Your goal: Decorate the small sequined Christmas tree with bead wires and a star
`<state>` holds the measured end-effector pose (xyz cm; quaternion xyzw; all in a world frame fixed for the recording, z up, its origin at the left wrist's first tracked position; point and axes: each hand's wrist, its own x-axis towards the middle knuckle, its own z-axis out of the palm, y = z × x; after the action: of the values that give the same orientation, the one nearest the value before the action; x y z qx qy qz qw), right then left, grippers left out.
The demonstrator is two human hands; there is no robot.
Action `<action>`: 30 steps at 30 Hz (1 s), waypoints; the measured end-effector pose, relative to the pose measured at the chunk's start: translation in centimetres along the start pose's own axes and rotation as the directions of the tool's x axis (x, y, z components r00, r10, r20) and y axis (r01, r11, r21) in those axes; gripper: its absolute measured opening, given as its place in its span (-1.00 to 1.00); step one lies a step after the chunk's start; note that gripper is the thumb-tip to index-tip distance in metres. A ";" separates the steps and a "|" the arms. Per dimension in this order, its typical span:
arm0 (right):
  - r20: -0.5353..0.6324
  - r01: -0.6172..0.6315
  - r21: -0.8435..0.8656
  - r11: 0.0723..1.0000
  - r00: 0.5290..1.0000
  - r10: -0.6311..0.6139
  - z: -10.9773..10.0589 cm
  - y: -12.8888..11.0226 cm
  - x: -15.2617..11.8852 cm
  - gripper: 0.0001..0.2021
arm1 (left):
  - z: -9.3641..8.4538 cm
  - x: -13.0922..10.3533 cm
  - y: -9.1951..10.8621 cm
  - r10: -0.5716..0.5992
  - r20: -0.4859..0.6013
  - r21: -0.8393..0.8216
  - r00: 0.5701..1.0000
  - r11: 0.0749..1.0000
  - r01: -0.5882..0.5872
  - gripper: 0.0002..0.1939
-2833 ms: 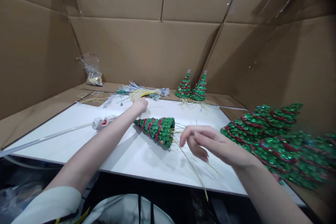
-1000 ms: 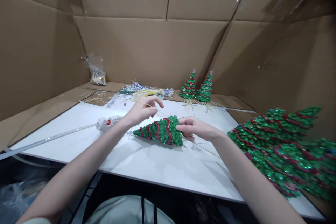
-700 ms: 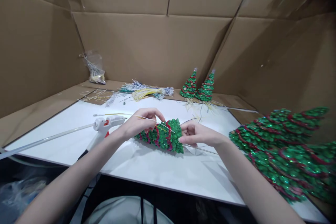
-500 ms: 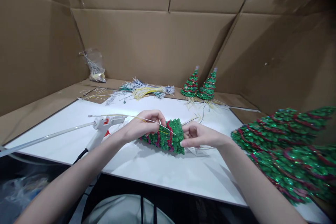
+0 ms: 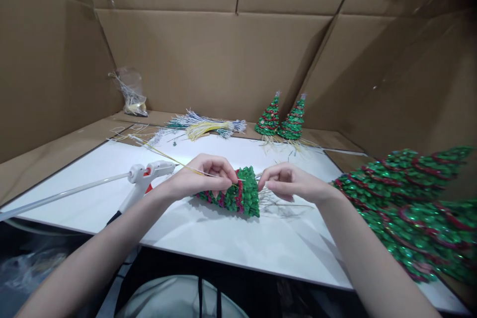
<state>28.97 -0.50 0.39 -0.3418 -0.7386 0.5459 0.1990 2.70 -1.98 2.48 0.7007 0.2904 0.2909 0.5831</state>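
Observation:
A small green Christmas tree point(image 5: 246, 198) with red garland lies on its side on the white board, its base towards the right. My left hand point(image 5: 204, 174) is above the tree's side, thumb and fingers pinched on thin yellow and white wires point(image 5: 164, 153) that trail off to the upper left. At the tree's base, my right hand point(image 5: 288, 181) has its fingers curled with the tips close together near the rim. Whether anything is between those fingertips is hidden. Pale wires point(image 5: 278, 201) stick out from the base, beneath my right hand.
A white glue gun point(image 5: 143, 176) with a long glue stick lies at the left. Bundled wires point(image 5: 208, 126), two upright small trees point(image 5: 270, 117) and a plastic bag point(image 5: 132, 94) are at the back. Larger trees point(image 5: 410, 208) lie at the right. Cardboard walls surround the board.
My left hand has brought the pinched wires down closer to the tree's side, and their far end has swung up. My right hand has lifted slightly, with its fingers curled at the base rim.

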 end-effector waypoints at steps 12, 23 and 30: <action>-0.251 -0.069 -0.049 0.996 0.966 0.055 0.8 0.5 1.2 -0.61 | -0.8 1.2 0.9 0.112 -0.060 0.210 0.992 0.973 -0.098 -0.72; -0.032 -0.019 -0.038 0.999 0.999 0.018 1.0 0.5 1.2 -0.68 | -0.6 1.9 -0.8 0.077 -0.157 0.158 0.985 0.986 -0.051 -0.83; 0.098 -0.080 0.329 0.941 0.994 0.050 2.0 2.3 2.5 -0.50 | -1.2 1.5 -1.1 0.092 -0.138 0.162 0.986 0.984 -0.070 -0.88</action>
<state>26.56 0.30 -2.60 -0.3033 -0.6323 0.6834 0.2028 2.78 0.09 1.65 0.7326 0.3253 0.3410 0.4912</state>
